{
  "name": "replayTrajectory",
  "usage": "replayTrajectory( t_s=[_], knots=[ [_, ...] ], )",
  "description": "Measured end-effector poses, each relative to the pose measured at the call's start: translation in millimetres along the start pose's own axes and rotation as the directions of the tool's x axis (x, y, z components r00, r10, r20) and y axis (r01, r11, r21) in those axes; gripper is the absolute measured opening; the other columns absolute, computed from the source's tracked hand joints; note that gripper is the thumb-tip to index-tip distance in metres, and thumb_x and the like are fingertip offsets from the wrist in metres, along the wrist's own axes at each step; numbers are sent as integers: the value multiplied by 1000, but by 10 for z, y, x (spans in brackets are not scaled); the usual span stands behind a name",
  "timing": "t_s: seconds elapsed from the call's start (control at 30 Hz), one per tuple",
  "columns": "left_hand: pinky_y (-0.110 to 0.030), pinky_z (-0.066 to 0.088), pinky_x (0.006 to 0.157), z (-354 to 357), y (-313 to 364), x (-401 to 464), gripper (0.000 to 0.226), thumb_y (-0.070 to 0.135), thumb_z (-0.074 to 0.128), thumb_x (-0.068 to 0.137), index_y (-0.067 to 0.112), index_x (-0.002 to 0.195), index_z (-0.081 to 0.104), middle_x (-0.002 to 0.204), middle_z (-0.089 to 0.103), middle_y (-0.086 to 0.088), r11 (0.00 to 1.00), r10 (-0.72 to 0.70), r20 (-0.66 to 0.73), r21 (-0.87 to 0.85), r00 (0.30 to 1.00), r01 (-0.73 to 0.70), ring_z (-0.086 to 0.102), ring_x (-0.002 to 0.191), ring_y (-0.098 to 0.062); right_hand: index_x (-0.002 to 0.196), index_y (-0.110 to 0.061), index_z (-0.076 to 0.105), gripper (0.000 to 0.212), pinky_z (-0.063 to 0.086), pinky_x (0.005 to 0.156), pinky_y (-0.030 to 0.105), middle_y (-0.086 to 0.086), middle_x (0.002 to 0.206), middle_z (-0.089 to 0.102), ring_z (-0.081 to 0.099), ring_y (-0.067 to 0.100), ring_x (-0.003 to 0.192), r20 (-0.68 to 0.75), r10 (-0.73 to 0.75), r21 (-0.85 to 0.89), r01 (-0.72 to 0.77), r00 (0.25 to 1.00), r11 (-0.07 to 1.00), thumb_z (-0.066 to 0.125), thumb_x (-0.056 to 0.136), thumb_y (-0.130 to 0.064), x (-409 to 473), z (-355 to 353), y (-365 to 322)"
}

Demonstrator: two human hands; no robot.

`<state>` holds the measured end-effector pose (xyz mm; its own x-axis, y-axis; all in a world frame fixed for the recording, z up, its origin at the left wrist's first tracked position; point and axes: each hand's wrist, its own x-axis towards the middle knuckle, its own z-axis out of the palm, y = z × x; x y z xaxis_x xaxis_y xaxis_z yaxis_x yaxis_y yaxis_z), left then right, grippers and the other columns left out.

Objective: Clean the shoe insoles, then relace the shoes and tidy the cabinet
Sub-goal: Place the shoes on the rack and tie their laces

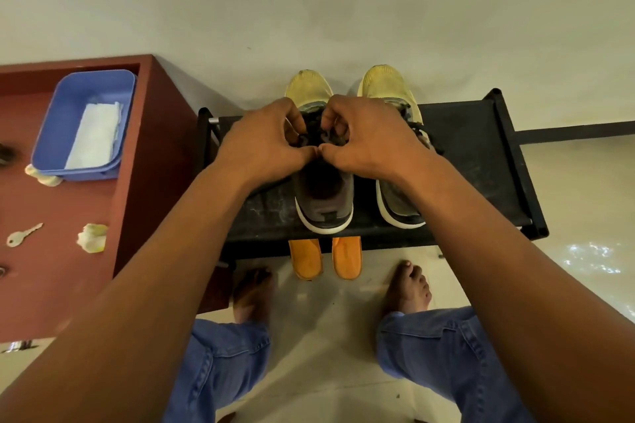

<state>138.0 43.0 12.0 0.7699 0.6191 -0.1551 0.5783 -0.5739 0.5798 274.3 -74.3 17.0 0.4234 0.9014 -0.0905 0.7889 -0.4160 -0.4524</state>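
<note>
Two yellow-toed shoes sit side by side on a black shoe rack [481, 161]; left shoe [323, 196] is in the rack's middle, right shoe [395, 203] just beside it. Left hand [264, 144] & right hand [371, 141] meet over the left shoe, fingers [330, 120] curled, pinching its dark laces [311, 134]. Two orange insoles [324, 257] poke out under the rack's front edge; a red desk [144, 161] w/ a blue tub [62, 113] stands left of the rack.

We hold both arms stretched forward, left hand [264, 144] and right hand [369, 141] meeting, fingers curled, thumbs touching.
</note>
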Motion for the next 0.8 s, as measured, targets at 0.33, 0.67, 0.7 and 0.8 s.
replayTrajectory(
  t_s=[0.33,0.67,0.7,0.8],
  knots=[
    [-42,55,72,102,17,35,25,36,78,76,24,87,59,84,63,7,995,20,-92,101,996,-11,63,81,-23,104,-23,53,33,40,92,46,0,86,65,63,30,87,-144,93,-162,-116,985,980,69,77,-31,-46,102,-5],
    [-36,53,71,85,-61,62,23,31,82,75,25,82,61,82,65,7,992,-82,-68,89,994,88,63,80,-20,103,-28,49,33,33,90,46,-3,85,63,62,29,86,-123,153,-182,-174,980,968,66,76,-20,-72,38,43],
    [-36,54,73,87,-77,72,23,32,82,74,26,82,61,82,65,8,992,-94,-68,76,993,99,64,82,-20,103,-29,48,34,33,89,46,-3,87,63,61,29,87,-128,134,-183,-156,983,971,65,76,-18,-77,56,35],
    [-34,55,73,63,-122,102,19,31,83,76,27,81,65,83,68,5,992,-121,-30,21,992,122,67,82,-19,102,-34,51,39,31,91,48,-2,105,54,54,26,101,-127,6,-196,-31,992,980,64,73,-10,-97,115,-2]
  ],
)
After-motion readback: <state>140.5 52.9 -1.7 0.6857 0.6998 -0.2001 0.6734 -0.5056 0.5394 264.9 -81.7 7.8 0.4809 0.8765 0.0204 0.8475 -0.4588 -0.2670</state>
